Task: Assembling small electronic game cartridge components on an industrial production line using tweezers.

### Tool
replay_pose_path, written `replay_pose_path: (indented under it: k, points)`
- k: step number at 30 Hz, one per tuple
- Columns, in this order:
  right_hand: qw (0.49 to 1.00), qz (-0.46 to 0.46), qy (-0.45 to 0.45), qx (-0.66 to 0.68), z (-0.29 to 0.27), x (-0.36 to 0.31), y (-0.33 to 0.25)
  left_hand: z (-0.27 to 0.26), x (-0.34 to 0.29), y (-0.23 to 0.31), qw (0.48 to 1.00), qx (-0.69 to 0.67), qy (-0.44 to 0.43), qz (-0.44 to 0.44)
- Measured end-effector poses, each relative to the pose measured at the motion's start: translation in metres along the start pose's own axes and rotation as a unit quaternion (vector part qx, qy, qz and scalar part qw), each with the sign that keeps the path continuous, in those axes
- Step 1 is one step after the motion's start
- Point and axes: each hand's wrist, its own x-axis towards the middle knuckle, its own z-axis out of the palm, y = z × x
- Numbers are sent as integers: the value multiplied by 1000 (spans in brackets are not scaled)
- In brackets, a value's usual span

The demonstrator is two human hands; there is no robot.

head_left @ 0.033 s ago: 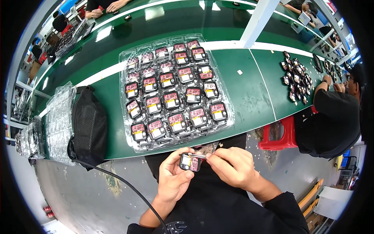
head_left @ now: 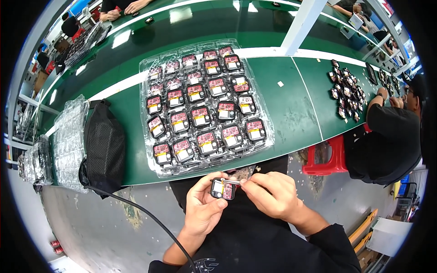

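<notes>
My left hand (head_left: pixel 204 205) pinches a small black-rimmed electronic module (head_left: pixel 222 193) by its edges, just beyond the table's near edge. The module's open face shows a red circuit board, a pale block and a yellow strip. In my right hand (head_left: pixel 276 195) is a pair of silver tweezers (head_left: pixel 232 182), gripped between thumb and fingers. Their tips lie over the module's upper edge, by the yellow strip; whether they grip anything is too small to tell. Farther off, a clear plastic tray (head_left: pixel 268 132) holds several similar modules in rows.
A black mesh bag (head_left: pixel 105 145) and clear trays (head_left: pixel 70 136) stand to the left on the green table (head_left: pixel 291 113). A black cable (head_left: pixel 150 211) passes by my left forearm. Loose modules (head_left: pixel 347 91) lie at right, near a seated co-worker (head_left: pixel 387 136) and a red stool (head_left: pixel 324 157).
</notes>
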Motion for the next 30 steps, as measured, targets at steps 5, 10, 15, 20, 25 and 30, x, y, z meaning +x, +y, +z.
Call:
replay_pose_path:
  k: [5, 10, 15, 20, 25, 30]
  points:
    - [999, 17, 15, 34, 8, -2, 1, 7, -1, 2, 999, -21, 20, -21]
    - [977, 129, -20, 172, 4, 0, 2, 6, -1, 3, 1000, 7, 20, -2]
    - [983, 124, -29, 133, 5, 1, 2, 4, -1, 1, 998, 54, 20, 14]
    - [997, 60, 8, 39, 11, 0, -3, 5, -2, 1, 998, 55, 24, 26]
    - [998, 54, 11, 16, 13, -2, -4, 7, -2, -2, 998, 32, 40, 22]
    - [998, 57, 10, 1, 13, -4, -8, 8, -4, -4, 997, 49, 61, 29]
